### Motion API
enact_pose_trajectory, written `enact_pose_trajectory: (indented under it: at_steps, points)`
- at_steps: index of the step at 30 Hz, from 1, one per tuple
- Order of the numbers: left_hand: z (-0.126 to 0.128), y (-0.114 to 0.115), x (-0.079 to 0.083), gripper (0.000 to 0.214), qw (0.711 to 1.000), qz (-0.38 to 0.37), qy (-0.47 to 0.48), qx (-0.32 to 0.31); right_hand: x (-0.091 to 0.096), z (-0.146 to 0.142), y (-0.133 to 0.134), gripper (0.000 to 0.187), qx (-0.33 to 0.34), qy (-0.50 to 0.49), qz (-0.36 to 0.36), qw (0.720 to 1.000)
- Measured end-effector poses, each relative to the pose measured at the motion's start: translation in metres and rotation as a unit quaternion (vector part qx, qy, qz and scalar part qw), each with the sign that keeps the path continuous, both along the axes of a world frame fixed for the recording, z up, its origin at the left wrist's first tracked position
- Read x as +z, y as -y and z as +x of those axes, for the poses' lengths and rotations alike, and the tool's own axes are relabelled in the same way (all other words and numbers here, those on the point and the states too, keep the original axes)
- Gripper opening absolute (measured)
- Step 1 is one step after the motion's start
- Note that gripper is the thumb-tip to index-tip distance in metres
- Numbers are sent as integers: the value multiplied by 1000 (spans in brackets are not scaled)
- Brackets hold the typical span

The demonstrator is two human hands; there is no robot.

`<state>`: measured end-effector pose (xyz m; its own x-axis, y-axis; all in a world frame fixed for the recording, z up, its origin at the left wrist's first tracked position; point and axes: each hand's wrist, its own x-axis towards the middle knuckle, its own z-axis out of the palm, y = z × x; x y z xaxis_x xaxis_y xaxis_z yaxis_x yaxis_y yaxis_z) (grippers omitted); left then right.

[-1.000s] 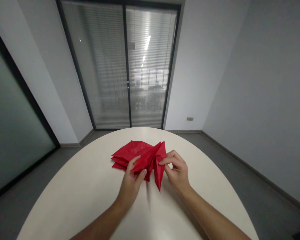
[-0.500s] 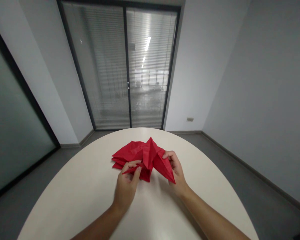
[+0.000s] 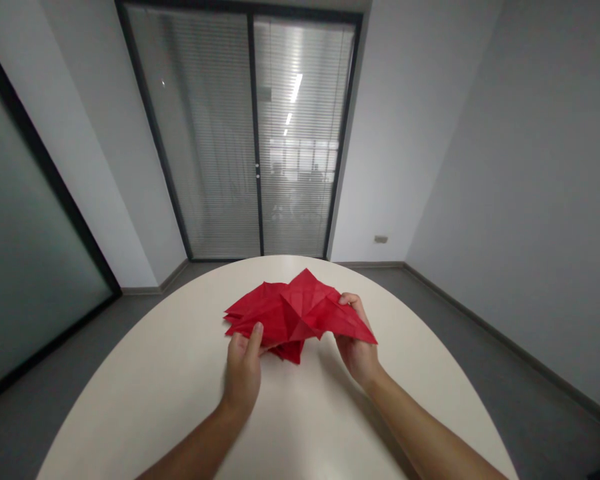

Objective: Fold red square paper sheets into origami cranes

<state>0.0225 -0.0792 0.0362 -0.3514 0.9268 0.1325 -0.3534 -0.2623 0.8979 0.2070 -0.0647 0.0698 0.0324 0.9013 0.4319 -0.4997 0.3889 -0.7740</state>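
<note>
A red folded piece [image 3: 307, 303] with sharp creases and pointed corners stretches between my hands above the table; whether it is paper or thin cloth I cannot tell. My left hand [image 3: 244, 367] pinches its near-left edge, thumb on top and fingers underneath. On the other side, my right hand [image 3: 359, 353] grips the right part, with fingertips over the upper edge and the palm below the right-hand point. More red layers stick out at the left and below the middle, partly hidden under the spread part.
The pale round table [image 3: 145, 393] lies under both forearms. Beyond its far edge are a dark-framed glass door [image 3: 257, 133] with blinds and a white wall [image 3: 400, 133] with a socket plate [image 3: 381, 239]. A frosted glass panel [image 3: 25, 220] stands at the left.
My hands have moved apart, the left one slightly left and the right one slightly right. The upright central fold has spread into a wider, flatter shape.
</note>
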Motion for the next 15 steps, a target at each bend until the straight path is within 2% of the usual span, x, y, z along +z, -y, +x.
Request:
enact_pose_trajectory:
  at_steps: [4,8,11,15]
  points:
    - [-1,-5,5,44,995,-14,93,-27,1,-1,0,26,22,-23,-30,999]
    - [-3,-9,5,41,997,0,69,-29,4,-4,2,25,118,-56,-79,988]
    - [-5,-11,1,39,999,-1,28,-21,3,-6,4,46,170,-54,-94,979]
    - [-6,-13,-3,38,1000,-6,9,-22,-4,-9,7,97,181,-7,-94,979]
